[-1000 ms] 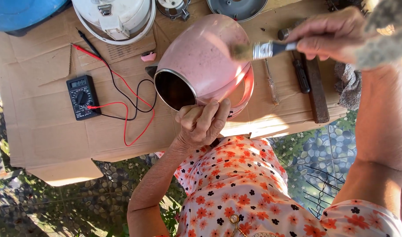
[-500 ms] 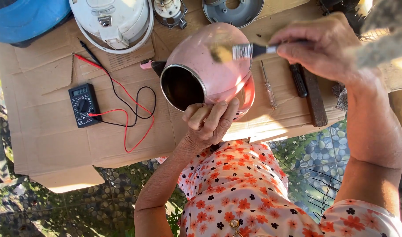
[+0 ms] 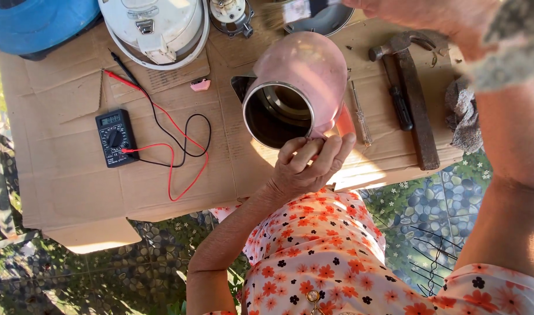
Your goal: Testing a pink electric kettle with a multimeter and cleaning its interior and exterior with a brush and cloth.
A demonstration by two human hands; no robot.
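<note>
Here, the left hand (image 3: 310, 163) is gripping the lower edge of a pink, rounded electric kettle body with a shiny steel-lined mouth (image 3: 299, 87), its fingers curled shut against the rim and the reddish handle part. The kettle is lying tilted on its side over the middle of the cardboard-covered worktop (image 3: 62, 192), its dark open mouth facing the camera. The right hand (image 3: 436, 20) is hovering above the kettle's far end at the top edge of the view, closed around the handle of a small paintbrush with a metal ferrule and pale bristles (image 3: 287, 11); the brush is blurred.

Just right of the kettle, a slim screwdriver with a clear handle (image 3: 360, 114) is lying flat, and beyond it a rusty steel hammer with a wooden shaft (image 3: 415, 96) is resting beside a dark-handled tool. A crumpled grey rag (image 3: 462, 116) is sitting at the worktop's right edge. To the left, a black digital multimeter (image 3: 116, 137) is trailing looped red and black leads (image 3: 173, 151). A white, round plastic appliance lid (image 3: 156, 26) is lying further back.
</note>
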